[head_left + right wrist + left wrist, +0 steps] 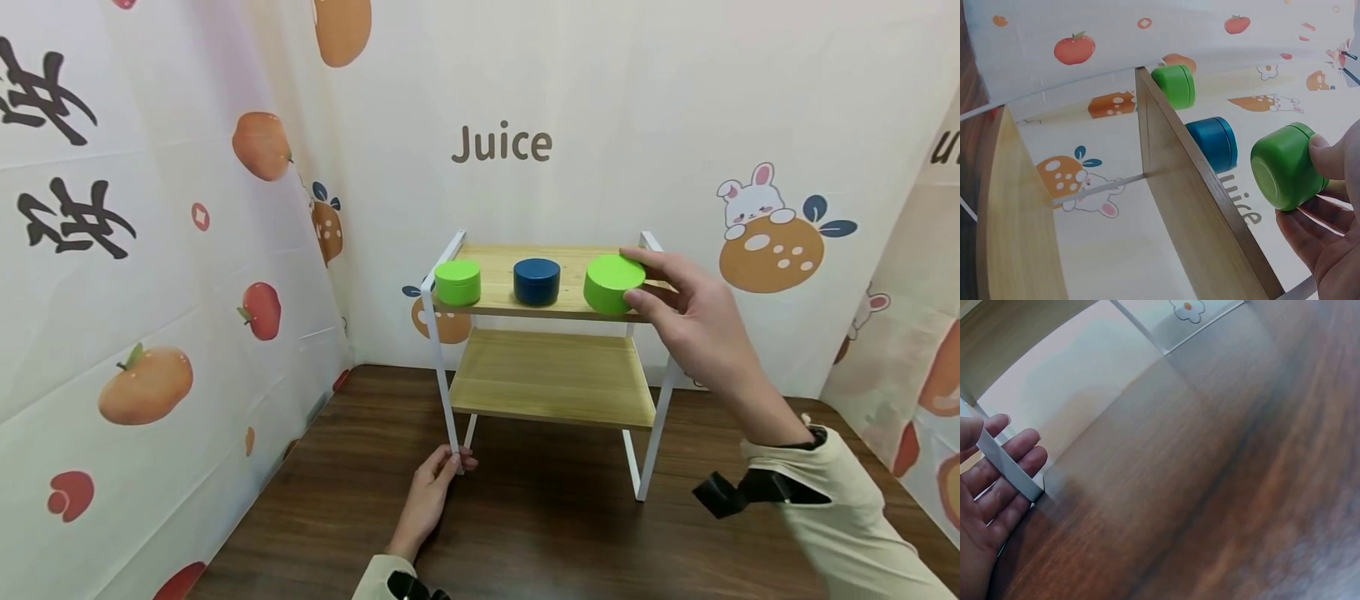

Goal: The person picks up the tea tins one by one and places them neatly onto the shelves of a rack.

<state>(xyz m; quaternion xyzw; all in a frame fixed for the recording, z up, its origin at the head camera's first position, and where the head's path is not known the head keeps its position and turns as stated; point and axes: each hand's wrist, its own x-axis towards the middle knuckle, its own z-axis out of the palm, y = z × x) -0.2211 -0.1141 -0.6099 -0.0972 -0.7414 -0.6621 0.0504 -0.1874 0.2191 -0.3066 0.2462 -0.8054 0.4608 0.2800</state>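
My right hand (708, 329) grips a round lime-green tin (613, 285) by its side, thumb in front and fingers behind. In the right wrist view the underside of this green tin (1279, 172) shows, held apart from the upper board (1204, 181). On that board stand a dark blue tin (536, 282) at the middle and another lime-green tin (457, 283) at the left end. Low down, my left hand (429, 493) holds the front left white leg (444, 383) of the two-tier shelf near its foot. The leg (1011, 467) lies between thumb and fingers in the left wrist view.
The lower wooden board (551, 375) hangs between the white metal side frames. Beneath the shelf lies a dark brown wooden table (555, 533). Printed curtains (622, 108) with fruit and rabbit pictures enclose the back and sides.
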